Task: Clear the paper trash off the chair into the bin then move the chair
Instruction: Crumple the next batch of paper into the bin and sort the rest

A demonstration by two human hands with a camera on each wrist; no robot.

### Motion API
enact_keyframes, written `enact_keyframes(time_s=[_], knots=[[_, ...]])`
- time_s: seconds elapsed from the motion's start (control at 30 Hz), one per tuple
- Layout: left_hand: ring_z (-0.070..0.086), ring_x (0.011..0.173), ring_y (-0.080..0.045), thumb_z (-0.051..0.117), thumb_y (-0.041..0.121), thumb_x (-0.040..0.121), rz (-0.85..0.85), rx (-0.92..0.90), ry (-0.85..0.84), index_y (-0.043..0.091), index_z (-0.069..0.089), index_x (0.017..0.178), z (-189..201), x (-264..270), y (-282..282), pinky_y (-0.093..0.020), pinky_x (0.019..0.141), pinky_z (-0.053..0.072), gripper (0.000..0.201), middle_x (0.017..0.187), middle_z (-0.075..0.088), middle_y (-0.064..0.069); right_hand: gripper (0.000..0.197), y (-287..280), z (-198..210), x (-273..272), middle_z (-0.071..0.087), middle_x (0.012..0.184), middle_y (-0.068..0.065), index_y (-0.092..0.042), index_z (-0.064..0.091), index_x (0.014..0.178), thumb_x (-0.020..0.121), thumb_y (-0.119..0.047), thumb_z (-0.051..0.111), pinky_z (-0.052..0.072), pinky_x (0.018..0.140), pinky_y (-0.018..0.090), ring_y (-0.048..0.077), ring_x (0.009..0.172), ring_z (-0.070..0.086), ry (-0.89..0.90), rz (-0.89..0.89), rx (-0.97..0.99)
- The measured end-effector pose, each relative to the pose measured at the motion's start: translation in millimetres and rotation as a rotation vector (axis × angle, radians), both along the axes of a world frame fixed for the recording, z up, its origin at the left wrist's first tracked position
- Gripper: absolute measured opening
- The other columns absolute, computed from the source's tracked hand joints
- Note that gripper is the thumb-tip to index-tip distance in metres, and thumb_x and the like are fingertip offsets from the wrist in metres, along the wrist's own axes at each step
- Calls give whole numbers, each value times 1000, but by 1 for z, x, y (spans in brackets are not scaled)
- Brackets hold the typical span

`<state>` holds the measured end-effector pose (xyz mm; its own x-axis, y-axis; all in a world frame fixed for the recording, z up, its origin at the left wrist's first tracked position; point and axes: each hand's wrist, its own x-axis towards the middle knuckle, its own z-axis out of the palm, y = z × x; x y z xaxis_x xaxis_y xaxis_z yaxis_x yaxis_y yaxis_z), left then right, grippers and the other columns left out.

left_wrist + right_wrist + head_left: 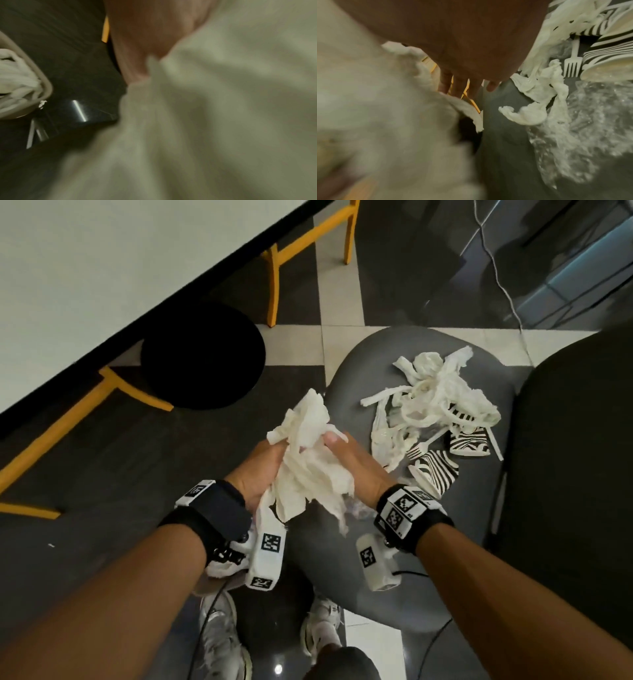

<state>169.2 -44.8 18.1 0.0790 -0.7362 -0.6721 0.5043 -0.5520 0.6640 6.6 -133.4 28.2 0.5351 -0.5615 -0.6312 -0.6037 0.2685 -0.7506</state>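
A big wad of white paper (pixel 308 463) is held up between both hands, over the left front edge of the grey chair seat (pixel 376 563). My left hand (pixel 260 470) grips it from the left, its fingers buried in the paper. My right hand (pixel 356 463) holds it from the right with the thumb on top. In the wrist views the paper wad (pixel 223 108) (pixel 376 108) fills most of the picture, blurred. More twisted paper trash (pixel 438 395) lies on the far part of the seat. A beige bin (pixel 46 86) holding white paper shows in the left wrist view.
Striped paper cups (pixel 435 470) and a white plastic fork (pixel 424 445) lie among the trash, with clear plastic wrap (pixel 582 135) beside them. A white table (pixel 102 285), yellow chair legs (pixel 274 285) and a black round shape (pixel 202 354) stand to the left. The dark chair back (pixel 575 474) is on the right.
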Motion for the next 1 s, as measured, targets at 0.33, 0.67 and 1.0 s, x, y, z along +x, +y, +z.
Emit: enact_keyframes(time_s=[0.33,0.67,1.0], knots=[[78,93,-25,70,20,84,140,167,-258,16,77,104,-30,95,108,-46,88,61,22,96,81,-6,33,120,-49,104,74,114,3,-30,65,121,95,-45,51,56,93,59,28,106,70,39,-92,493],[47,126,-10,64,55,73,-441,224,-673,41,63,117,-178,92,212,-35,115,35,46,129,52,13,14,205,-212,149,69,74,-1,-17,69,76,88,-25,67,58,72,41,23,72,69,134,124,50],[68,83,-32,62,6,78,-342,414,-930,7,62,75,-311,88,208,-45,78,57,3,87,70,-15,40,224,-353,151,30,146,26,-7,46,134,95,-15,50,50,102,46,42,111,60,504,627,-342]])
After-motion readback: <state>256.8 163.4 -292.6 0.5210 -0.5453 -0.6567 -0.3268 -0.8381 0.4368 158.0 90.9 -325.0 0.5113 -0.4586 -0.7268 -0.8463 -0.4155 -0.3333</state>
